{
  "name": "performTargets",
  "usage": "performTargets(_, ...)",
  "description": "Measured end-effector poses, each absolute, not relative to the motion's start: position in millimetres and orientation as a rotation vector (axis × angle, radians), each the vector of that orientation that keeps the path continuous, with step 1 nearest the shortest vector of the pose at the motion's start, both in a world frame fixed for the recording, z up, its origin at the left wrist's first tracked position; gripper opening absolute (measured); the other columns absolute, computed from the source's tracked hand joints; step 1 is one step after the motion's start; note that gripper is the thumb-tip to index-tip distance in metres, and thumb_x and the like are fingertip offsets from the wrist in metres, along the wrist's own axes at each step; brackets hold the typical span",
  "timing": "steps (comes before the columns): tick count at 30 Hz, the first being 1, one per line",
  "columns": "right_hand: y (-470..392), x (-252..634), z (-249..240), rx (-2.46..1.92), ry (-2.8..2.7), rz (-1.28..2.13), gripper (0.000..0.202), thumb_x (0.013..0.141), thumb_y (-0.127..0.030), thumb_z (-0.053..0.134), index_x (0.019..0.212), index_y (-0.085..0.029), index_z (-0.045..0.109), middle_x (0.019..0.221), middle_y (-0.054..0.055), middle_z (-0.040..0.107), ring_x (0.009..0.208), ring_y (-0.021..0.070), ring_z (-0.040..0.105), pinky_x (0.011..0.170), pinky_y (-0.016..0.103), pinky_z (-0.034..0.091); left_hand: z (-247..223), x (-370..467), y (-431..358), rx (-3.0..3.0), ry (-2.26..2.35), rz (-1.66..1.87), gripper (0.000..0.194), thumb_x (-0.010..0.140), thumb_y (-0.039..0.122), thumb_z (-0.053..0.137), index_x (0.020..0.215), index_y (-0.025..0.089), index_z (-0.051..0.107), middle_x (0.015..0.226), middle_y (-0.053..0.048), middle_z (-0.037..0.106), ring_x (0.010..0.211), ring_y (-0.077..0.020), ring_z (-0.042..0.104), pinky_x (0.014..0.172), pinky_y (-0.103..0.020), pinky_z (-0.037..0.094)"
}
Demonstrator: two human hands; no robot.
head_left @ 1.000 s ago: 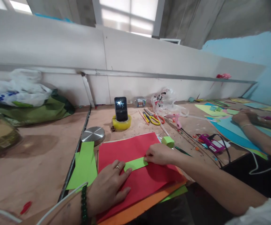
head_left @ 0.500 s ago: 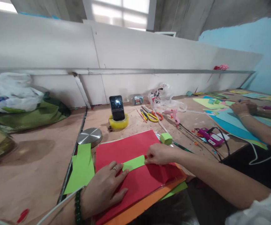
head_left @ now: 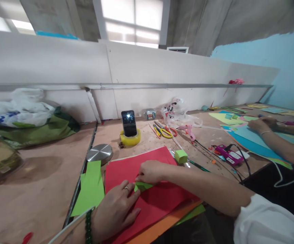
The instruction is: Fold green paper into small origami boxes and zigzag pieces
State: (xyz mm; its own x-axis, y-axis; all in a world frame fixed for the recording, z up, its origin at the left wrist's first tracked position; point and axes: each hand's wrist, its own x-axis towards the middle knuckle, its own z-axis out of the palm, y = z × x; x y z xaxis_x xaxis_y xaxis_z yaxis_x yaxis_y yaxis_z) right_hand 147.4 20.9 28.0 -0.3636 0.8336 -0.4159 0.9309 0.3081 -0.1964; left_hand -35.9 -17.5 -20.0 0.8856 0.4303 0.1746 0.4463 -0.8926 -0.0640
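Note:
A light-green paper strip (head_left: 143,186) lies folded over on a red paper sheet (head_left: 121,168), its far end bent back to the left. My right hand (head_left: 150,172) pinches the folded-over end between closed fingers, which partly hide it. Against the strip's left end rest the fingertips of my left hand (head_left: 120,208), its fingers stretched out and the thumb apart on the red sheet. Loose green paper pieces (head_left: 91,189) lie to the left of the sheet. Beyond my right wrist sits a small green folded paper block (head_left: 180,156).
A round metal disc (head_left: 99,153), a phone (head_left: 129,123) in a yellow tape roll (head_left: 130,138), scissors (head_left: 164,131) and a pink glue gun (head_left: 187,131) stand behind the sheet. A purple power strip (head_left: 229,155) with cords lies right. Another person's hands (head_left: 261,125) work at far right.
My right hand has moved left, folding the strip's right end over toward my left hand. My left hand stays at the strip's left end. The view has tilted up slightly.

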Motion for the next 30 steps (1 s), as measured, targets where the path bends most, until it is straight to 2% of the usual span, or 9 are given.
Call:
performTargets(3, 20.6, 154.8, 29.7, 1.603, 2.319, -0.597, 0.034, 0.087, -0.042, 0.052, 0.092, -0.018, 0.076, 0.083, 0.011, 0.074, 0.076, 0.0235, 0.067, 0.056, 0.026, 0.038, -18.2, -35.4, -17.6, -2.965, -0.700, -0.221, 0.033, 0.083, 0.026, 0.057, 0.113, 0.015, 0.062, 0.102, -0.013, 0.066, 0.090, -0.0278, 0.059, 0.077, -0.042, 0.055)
performTargets(8, 12.4, 186.7, 25.9, 1.664, 2.295, -0.569, 0.031, 0.089, -0.037, 0.051, 0.091, -0.019, 0.075, 0.087, 0.010, 0.074, 0.078, 0.0219, 0.066, 0.056, 0.025, 0.037, -14.5, -34.7, -17.7, -3.039, -0.727, -0.181, 0.027, 0.085, 0.026, 0.053, 0.108, 0.016, 0.063, 0.097, -0.012, 0.064, 0.086, -0.0270, 0.057, 0.072, -0.042, 0.055)
performTargets(14, 10.9, 228.0, 31.5, 1.730, 2.244, -0.596, 0.034, 0.088, -0.034, 0.052, 0.068, -0.014, 0.070, 0.054, 0.004, 0.064, 0.054, 0.0155, 0.058, 0.050, 0.023, 0.032, -11.9, -35.4, -16.8, -3.021, -0.655, -0.190, 0.028, 0.087, 0.028, 0.050, 0.109, 0.015, 0.061, 0.093, -0.012, 0.063, 0.082, -0.0258, 0.056, 0.070, -0.039, 0.051)
performTargets(17, 7.7, 226.8, 41.4, 1.726, 2.386, -0.569, 0.030, 0.086, -0.042, 0.057, 0.080, -0.016, 0.069, 0.070, 0.003, 0.068, 0.063, 0.0141, 0.058, 0.053, 0.021, 0.032, -4.7, -33.5, -18.0, -3.014, -0.672, -0.161, 0.025, 0.085, 0.027, 0.052, 0.106, 0.016, 0.062, 0.091, -0.011, 0.063, 0.082, -0.0257, 0.056, 0.071, -0.039, 0.051)
performTargets(20, 4.1, 211.8, 42.0, 1.562, 2.611, -0.524, 0.039, 0.070, -0.048, 0.073, 0.096, -0.019, 0.066, 0.089, 0.003, 0.068, 0.076, 0.0167, 0.059, 0.056, 0.021, 0.032, 5.2, -27.1, -17.2, -3.014, -0.743, -0.071, 0.014, 0.083, 0.026, 0.053, 0.090, 0.018, 0.062, 0.083, -0.008, 0.062, 0.079, -0.0239, 0.056, 0.069, -0.035, 0.049)
performTargets(22, 4.6, 201.8, 36.1, 1.403, 2.660, -0.540, 0.044, 0.065, -0.048, 0.077, 0.096, -0.019, 0.066, 0.090, 0.004, 0.067, 0.075, 0.0174, 0.058, 0.054, 0.022, 0.031, 8.6, -21.4, -14.2, -3.018, -0.801, -0.036, 0.010, 0.083, 0.025, 0.054, 0.079, 0.018, 0.061, 0.078, -0.006, 0.061, 0.076, -0.0222, 0.056, 0.068, -0.033, 0.048)
performTargets(24, 8.0, 196.5, 28.0, 1.356, 2.649, -0.572, 0.042, 0.065, -0.048, 0.076, 0.094, -0.019, 0.066, 0.088, 0.003, 0.066, 0.072, 0.0167, 0.057, 0.052, 0.022, 0.030, 7.1, -16.7, -9.8, -3.026, -0.860, -0.075, 0.010, 0.083, 0.025, 0.056, 0.075, 0.018, 0.059, 0.079, -0.005, 0.060, 0.077, -0.0211, 0.056, 0.067, -0.031, 0.046)
performTargets(28, 15.1, 200.2, 16.3, 1.330, 2.689, -0.692, 0.034, 0.068, -0.041, 0.076, 0.092, -0.018, 0.067, 0.086, 0.001, 0.064, 0.072, 0.0140, 0.054, 0.056, 0.020, 0.033, -5.4, -14.8, -2.2, -3.065, -1.022, -0.271, 0.013, 0.084, 0.030, 0.058, 0.078, 0.018, 0.058, 0.084, -0.004, 0.060, 0.080, -0.0203, 0.056, 0.067, -0.030, 0.046)
performTargets(30, 14.9, 203.9, 13.9, 1.333, 2.729, -0.721, 0.033, 0.068, -0.038, 0.076, 0.092, -0.017, 0.067, 0.087, 0.001, 0.064, 0.072, 0.0134, 0.053, 0.058, 0.020, 0.035, -11.0, -17.4, 0.0, -3.098, -1.054, -0.377, 0.012, 0.085, 0.029, 0.056, 0.086, 0.018, 0.060, 0.086, -0.004, 0.061, 0.081, -0.0199, 0.057, 0.069, -0.030, 0.046)
